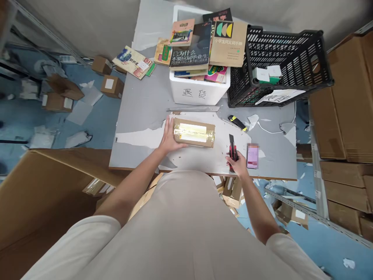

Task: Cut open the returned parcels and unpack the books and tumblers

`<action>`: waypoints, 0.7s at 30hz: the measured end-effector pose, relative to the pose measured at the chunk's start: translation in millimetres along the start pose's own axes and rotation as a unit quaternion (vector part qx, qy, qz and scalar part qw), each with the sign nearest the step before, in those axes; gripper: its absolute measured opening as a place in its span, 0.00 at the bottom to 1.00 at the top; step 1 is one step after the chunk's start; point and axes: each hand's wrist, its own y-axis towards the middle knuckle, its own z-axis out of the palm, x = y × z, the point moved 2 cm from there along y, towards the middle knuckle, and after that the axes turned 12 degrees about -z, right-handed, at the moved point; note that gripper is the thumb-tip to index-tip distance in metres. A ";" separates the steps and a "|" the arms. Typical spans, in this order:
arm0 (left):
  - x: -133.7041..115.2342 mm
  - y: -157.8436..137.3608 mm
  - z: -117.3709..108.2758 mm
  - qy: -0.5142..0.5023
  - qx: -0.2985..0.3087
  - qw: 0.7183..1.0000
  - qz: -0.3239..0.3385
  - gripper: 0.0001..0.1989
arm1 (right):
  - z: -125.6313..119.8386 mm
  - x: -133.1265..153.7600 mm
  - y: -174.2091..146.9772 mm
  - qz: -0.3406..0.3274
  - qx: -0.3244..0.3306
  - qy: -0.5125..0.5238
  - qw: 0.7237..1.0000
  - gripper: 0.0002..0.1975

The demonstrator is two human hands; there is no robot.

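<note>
A taped cardboard box (194,141) with a white label lies on the table in front of me. My left hand (170,138) grips its left end, fingers along the far corner and thumb along the near side. In my right hand (237,162) is a red and black box cutter (232,149), its dark blade extended and pointing away from me. To the right of that hand lies a phone (252,156) with a lit, partly blurred screen. A second cutter, a yellow and black utility knife (237,122), rests farther back on the table.
Behind the box stands a white foam box (201,91) piled with books (190,46). Next to it is a black plastic crate (288,50). More books (134,62) lie at the table's back left. A large open carton (58,167) stands at left; stacked cartons (344,171) are at right.
</note>
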 end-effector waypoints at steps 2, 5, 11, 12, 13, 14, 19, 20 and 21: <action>12.6 -14.6 6.8 -0.076 -0.003 0.993 -0.085 0.69 | 30.4 -3.0 17.8 -0.013 -0.010 0.069 0.997 0.28; 28.3 -32.3 20.1 -0.197 0.047 0.960 -0.191 0.56 | 71.6 -2.5 34.3 -0.010 0.023 0.125 0.992 0.27; 19.6 -45.7 11.7 -0.228 -0.027 0.946 -0.231 0.33 | 70.7 11.6 43.6 -0.064 0.006 0.072 0.995 0.20; 15.5 -46.1 9.4 -0.205 -0.041 0.948 -0.242 0.28 | 66.0 13.1 45.8 -0.071 -0.001 0.054 0.996 0.20; 11.8 -46.2 8.3 -0.175 -0.052 0.949 -0.255 0.24 | 62.1 13.5 48.1 -0.073 -0.006 0.033 0.997 0.20; 8.7 -45.8 8.6 -0.142 -0.056 0.951 -0.267 0.22 | 59.5 12.8 50.2 -0.070 -0.011 0.013 0.997 0.20; 7.2 -44.1 23.8 -0.069 -0.022 0.959 -0.274 0.18 | 59.9 -0.6 52.1 -0.040 -0.001 -0.036 0.999 0.21; 9.8 -45.4 26.4 -0.074 -0.019 0.960 -0.271 0.18 | 60.3 -3.6 49.9 -0.040 0.007 -0.024 0.999 0.22; 13.0 -47.7 28.3 -0.079 -0.014 0.960 -0.267 0.19 | 60.0 -6.5 46.7 -0.041 0.013 -0.007 0.999 0.23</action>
